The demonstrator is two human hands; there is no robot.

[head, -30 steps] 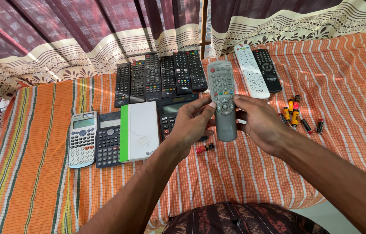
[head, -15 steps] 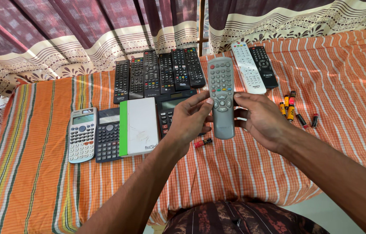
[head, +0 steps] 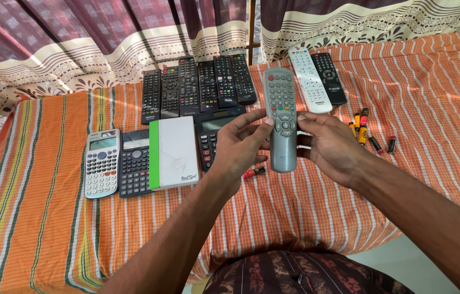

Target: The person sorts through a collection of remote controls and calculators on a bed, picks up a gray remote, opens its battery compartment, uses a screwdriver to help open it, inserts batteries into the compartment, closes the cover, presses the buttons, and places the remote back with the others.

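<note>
A long grey remote control (head: 281, 117) with a red button at its top is held upright above the table, buttons toward me. My left hand (head: 239, 147) grips its left edge, thumb on the keypad. From the right, my right hand (head: 332, 146) supports it with fingers behind and thumb on the front. Below my left hand a small red battery (head: 254, 172) lies on the orange striped cloth (head: 45, 218).
Several black remotes (head: 197, 87) lie in a row at the back. A white remote (head: 309, 79) and a black remote (head: 328, 77) sit to the right. Two calculators (head: 118, 162), a white-and-green case (head: 173, 153) and a dark calculator (head: 212, 130) lie left; loose batteries (head: 369, 130) lie right.
Both hands keep hold of the grey remote. It has shifted slightly toward the upper right of the view, with the fingers adjusting a little on it.
</note>
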